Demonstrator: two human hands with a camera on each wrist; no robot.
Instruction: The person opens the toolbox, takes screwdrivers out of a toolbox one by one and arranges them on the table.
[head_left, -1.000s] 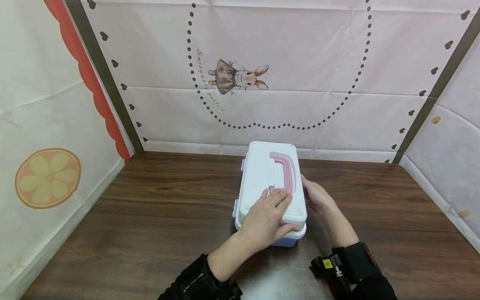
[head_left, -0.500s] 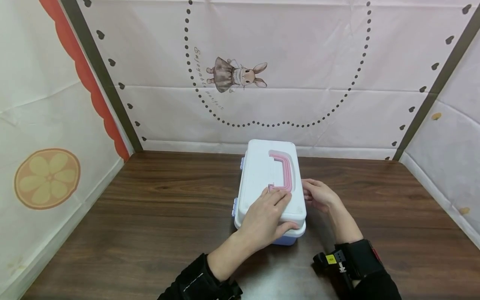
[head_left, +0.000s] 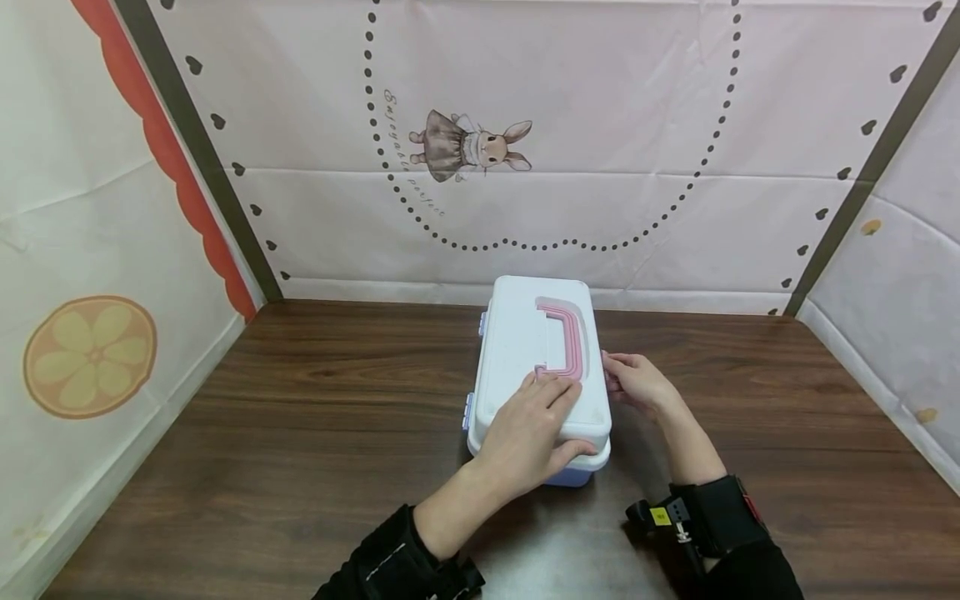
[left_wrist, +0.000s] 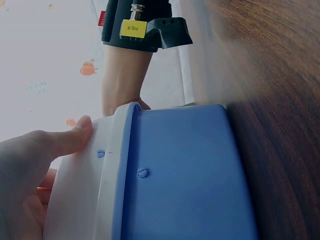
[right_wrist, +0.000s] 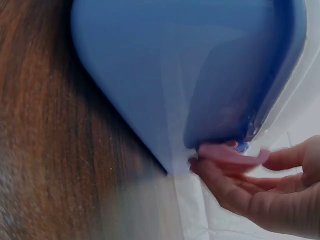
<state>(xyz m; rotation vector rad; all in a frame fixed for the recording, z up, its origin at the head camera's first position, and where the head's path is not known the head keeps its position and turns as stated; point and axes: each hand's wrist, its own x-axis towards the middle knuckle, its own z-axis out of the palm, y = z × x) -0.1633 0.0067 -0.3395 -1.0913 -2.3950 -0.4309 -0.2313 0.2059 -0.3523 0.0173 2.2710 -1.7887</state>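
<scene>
A storage box (head_left: 517, 333) with a white lid and a blue base (left_wrist: 185, 175) stands on the table. A pink carry handle (head_left: 574, 337) lies folded down in its lid. My left hand (head_left: 525, 433) rests on the near half of the lid, fingers extended to the handle's near end and thumb toward the near right corner. At the box's right side, my right hand (head_left: 637, 383) pinches a pink latch (right_wrist: 227, 156). That latch sticks out from the blue wall in the right wrist view, thumb and fingers at its two ends.
The dark wooden table (head_left: 345, 417) spreads out around the box. Behind it rises a white cloth wall (head_left: 600, 125) printed with a rabbit, with more cloth at both sides. Two blue hinges (head_left: 468, 411) show on the box's left edge.
My right hand has drawn back slightly from the box's side, then bent its fingers in at the latch. My left hand stays on the lid. The head view has shifted a little.
</scene>
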